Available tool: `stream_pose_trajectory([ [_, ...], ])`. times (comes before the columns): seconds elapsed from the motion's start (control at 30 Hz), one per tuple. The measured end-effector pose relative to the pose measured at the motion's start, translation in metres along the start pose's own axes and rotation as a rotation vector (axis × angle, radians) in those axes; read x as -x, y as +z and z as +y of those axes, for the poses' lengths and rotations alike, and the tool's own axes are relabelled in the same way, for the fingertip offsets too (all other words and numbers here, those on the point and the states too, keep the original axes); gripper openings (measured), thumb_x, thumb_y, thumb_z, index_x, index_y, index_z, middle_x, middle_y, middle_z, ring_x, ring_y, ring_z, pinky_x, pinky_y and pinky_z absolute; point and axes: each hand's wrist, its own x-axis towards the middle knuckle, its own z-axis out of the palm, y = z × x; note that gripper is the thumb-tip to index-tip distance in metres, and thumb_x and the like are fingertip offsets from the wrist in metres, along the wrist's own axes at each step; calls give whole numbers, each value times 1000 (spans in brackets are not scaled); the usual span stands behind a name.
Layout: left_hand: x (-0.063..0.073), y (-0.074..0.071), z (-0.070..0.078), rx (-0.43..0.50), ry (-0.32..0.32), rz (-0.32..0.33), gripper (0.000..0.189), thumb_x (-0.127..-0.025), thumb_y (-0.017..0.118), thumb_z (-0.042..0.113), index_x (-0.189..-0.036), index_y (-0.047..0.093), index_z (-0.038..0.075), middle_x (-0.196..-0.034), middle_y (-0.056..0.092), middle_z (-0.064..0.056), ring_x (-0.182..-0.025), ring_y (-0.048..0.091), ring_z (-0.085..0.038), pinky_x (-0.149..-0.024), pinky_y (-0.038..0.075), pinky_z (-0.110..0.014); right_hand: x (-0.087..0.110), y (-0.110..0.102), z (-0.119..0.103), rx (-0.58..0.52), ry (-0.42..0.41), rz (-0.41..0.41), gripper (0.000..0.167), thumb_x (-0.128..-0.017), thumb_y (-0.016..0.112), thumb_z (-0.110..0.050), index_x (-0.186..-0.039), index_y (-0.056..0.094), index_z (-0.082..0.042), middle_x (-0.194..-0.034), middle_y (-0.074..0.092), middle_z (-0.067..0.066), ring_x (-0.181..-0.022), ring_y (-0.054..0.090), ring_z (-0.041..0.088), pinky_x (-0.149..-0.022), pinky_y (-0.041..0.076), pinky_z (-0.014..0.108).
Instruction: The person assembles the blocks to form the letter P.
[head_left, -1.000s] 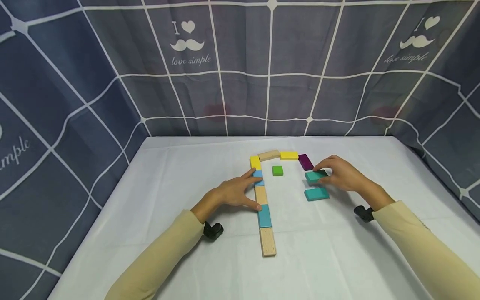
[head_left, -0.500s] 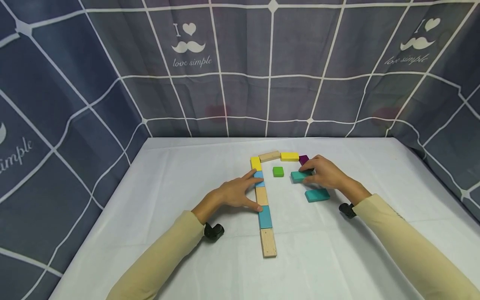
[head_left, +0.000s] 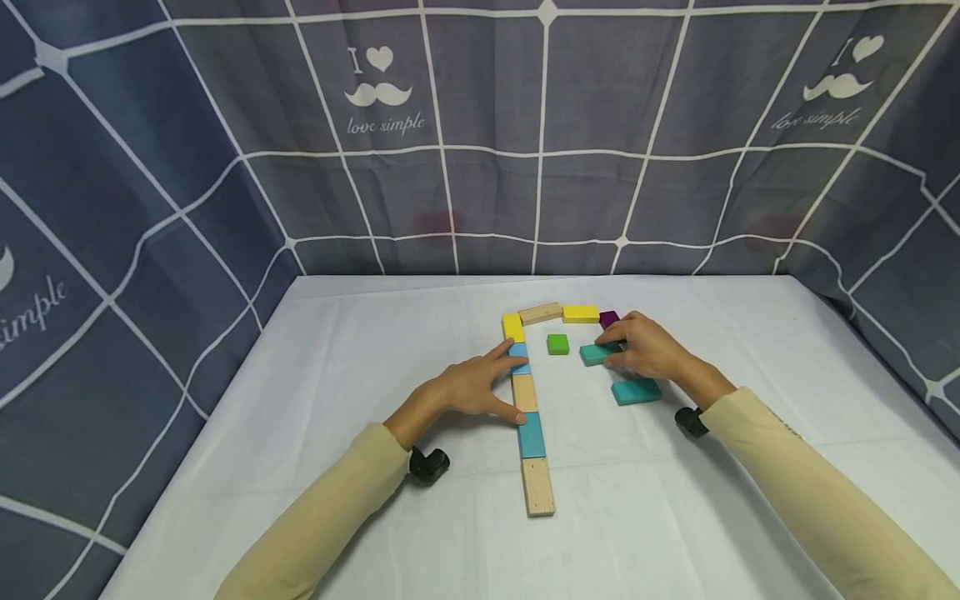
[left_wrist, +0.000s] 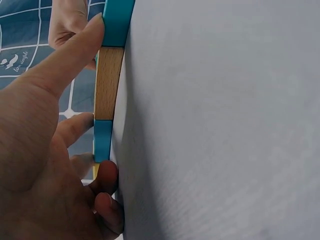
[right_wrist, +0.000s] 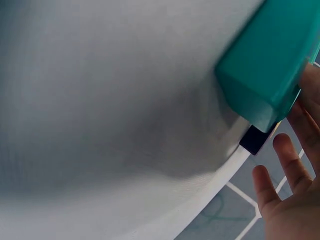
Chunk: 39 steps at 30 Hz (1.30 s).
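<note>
Head view gives us the layout on the white tabletop (head_left: 360, 350): the right hand (head_left: 648, 346) pinches a teal block (head_left: 595, 355) between thumb and fingers, near the green block (head_left: 557, 344), while a second teal block (head_left: 636, 392) lies closer to the person. The left hand (head_left: 476, 383) is spread and grips nothing, its thumb against a dark blue block (head_left: 532, 437) and its fingertips at a light blue block (head_left: 521, 368); a middle wooden block (head_left: 524, 392) sits between these two. That row runs from a near wooden block (head_left: 537, 487) up to a yellow block (head_left: 513, 327), then bends through a slanted wooden block (head_left: 541, 313) and a far yellow block (head_left: 581, 314) to a purple block (head_left: 609, 319), partly hidden by the right hand.

Only from the left wrist do we see the row's side faces, with two of the left fingers curled low beside them. From the right wrist we see two fingertips free of any block; a large teal face looms there, and we cannot tell which teal block it belongs to.
</note>
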Motion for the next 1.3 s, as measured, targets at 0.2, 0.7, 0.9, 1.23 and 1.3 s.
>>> stream_pose_trajectory([
  [0.2,0,0,0,2,-7,-2,97,-74,77,62,-155,34,28,-166,4,2,-147,21,-28,-109,27,-61,1,1,1,-7,11,3,35,-80,79,-3,-114,72,3,-114,69,16,-113,50,36,-98,40,54],
  [0.7,-1,0,-1,-8,-14,2,96,-75,76,64,-155,34,30,-166,5,3,-147,22,-28,-108,27,-62,4,-6,0,33,-7,-28,33,-81,78,0,-114,72,1,-109,71,13,-116,49,39,-97,41,58],
  [0.9,-1,0,-1,-10,-15,0,97,-75,76,64,-155,34,30,-166,4,3,-147,22,-29,-108,27,-63,6,-6,1,30,-13,-31,33,-81,77,0,-114,72,-1,-108,71,11,-115,49,38,-95,42,58],
  [1.23,0,0,0,-10,-21,-1,97,-75,76,64,-155,34,30,-166,4,3,-147,22,-29,-108,26,-63,10,-3,1,-49,9,17,39,-83,75,-3,-121,68,4,-117,67,18,-118,46,40,-97,40,58],
  [1.3,0,0,0,-9,-23,-3,97,-75,76,64,-155,34,30,-166,4,4,-147,21,-28,-108,26,-63,13,-3,1,-78,26,33,41,-84,73,-4,-124,66,5,-119,66,19,-119,45,40,-98,39,59],
])
